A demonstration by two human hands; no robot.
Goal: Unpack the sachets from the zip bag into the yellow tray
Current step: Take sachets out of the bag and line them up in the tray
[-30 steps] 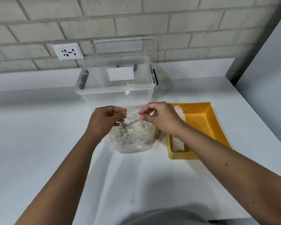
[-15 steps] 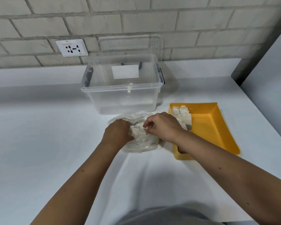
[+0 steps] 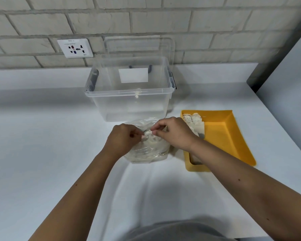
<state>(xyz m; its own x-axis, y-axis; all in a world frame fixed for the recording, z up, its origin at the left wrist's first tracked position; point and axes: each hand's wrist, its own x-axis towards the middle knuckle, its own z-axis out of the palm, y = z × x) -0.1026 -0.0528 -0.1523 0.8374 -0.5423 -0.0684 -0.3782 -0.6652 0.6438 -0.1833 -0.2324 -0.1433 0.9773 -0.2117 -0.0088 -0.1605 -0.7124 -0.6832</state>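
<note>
A clear zip bag (image 3: 147,153) holding pale sachets sits on the white counter in front of the clear box. My left hand (image 3: 122,140) pinches the bag's top edge from the left. My right hand (image 3: 172,133) pinches the same edge from the right, fingertips close to the left hand's. Right of the bag stands the yellow tray (image 3: 222,136). Several pale sachets (image 3: 195,121) lie along the tray's left side, partly hidden by my right wrist.
A clear plastic storage box (image 3: 130,92) with a white label stands behind the bag, its lid leaning on the brick wall. A wall socket (image 3: 75,48) is at the upper left. The counter's right edge meets a grey panel (image 3: 285,80).
Both hands came down with the bag's top from in front of the box, and they now pinch its edge close together over the sachets. The view has shifted slightly.
</note>
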